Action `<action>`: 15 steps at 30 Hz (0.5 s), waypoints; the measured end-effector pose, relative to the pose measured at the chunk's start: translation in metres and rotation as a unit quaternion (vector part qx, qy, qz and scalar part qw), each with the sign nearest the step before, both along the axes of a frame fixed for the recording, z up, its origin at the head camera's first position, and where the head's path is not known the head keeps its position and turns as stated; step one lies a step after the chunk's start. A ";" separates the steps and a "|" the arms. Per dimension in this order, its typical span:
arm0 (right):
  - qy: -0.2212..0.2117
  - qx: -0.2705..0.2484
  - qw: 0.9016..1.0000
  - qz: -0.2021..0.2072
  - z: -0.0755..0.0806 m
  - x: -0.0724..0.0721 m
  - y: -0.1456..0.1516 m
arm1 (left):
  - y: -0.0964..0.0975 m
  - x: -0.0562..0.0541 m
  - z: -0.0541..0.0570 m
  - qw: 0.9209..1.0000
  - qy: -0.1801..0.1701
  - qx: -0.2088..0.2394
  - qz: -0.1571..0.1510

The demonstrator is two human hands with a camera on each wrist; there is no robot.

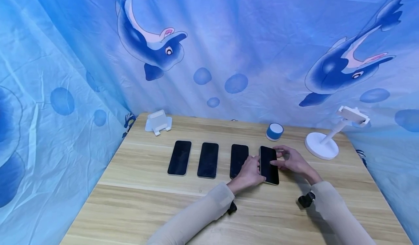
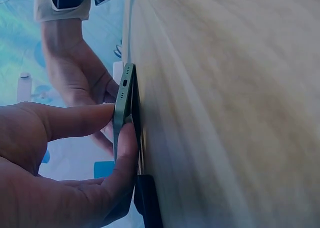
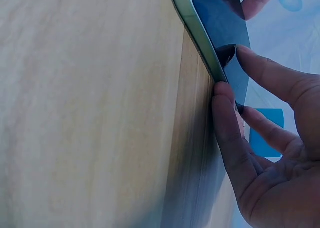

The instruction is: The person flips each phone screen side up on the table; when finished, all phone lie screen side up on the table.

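Both hands are on a black-screened smartphone [image 1: 269, 168], the rightmost in a row on the wooden table. From its left edge my left hand [image 1: 249, 172] pinches it, thumb on the screen side and a finger underneath, as the left wrist view shows. That phone's pale green edge [image 2: 122, 95] is tilted, slightly raised off the table at the near end. At the right edge my right hand [image 1: 291, 161] grips it, thumb tip on the screen and a finger against the side. Just left lies another phone [image 1: 238, 156], partly hidden by the left hand.
Two more dark phones, one [image 1: 207, 160] and another [image 1: 179, 157], lie farther left. Behind stand a white phone holder [image 1: 158, 120], a small blue-topped white cylinder [image 1: 274, 131] and a round-based white phone stand [image 1: 322, 146]. A blue dolphin curtain [image 1: 212, 37] borders the table.
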State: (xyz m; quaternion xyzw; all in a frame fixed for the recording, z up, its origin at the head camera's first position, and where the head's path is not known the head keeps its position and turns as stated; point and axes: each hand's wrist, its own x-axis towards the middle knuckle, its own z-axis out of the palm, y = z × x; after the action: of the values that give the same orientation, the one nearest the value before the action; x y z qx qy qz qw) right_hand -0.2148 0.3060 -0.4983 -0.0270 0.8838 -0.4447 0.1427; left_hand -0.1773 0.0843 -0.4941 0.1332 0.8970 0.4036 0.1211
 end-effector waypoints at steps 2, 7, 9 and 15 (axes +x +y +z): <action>0.002 0.003 1.000 0.000 0.000 0.000 0.001 | 0.002 0.000 -0.001 1.000 0.004 -0.015 0.001; 0.001 0.003 1.000 -0.006 -0.001 0.001 0.002 | 0.005 -0.001 0.000 0.999 -0.002 -0.040 0.006; 0.001 0.003 1.000 -0.008 -0.001 0.001 0.003 | 0.006 -0.001 0.000 0.999 -0.004 -0.046 0.006; 0.002 0.007 1.000 -0.007 -0.002 0.001 0.004 | 0.008 0.002 0.003 0.998 -0.004 -0.057 0.010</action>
State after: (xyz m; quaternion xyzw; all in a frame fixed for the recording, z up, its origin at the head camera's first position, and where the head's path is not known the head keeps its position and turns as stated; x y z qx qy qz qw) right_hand -0.2135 0.3101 -0.5005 -0.0203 0.8872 -0.4398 0.1381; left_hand -0.1757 0.0927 -0.4915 0.1153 0.9193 0.3539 0.1282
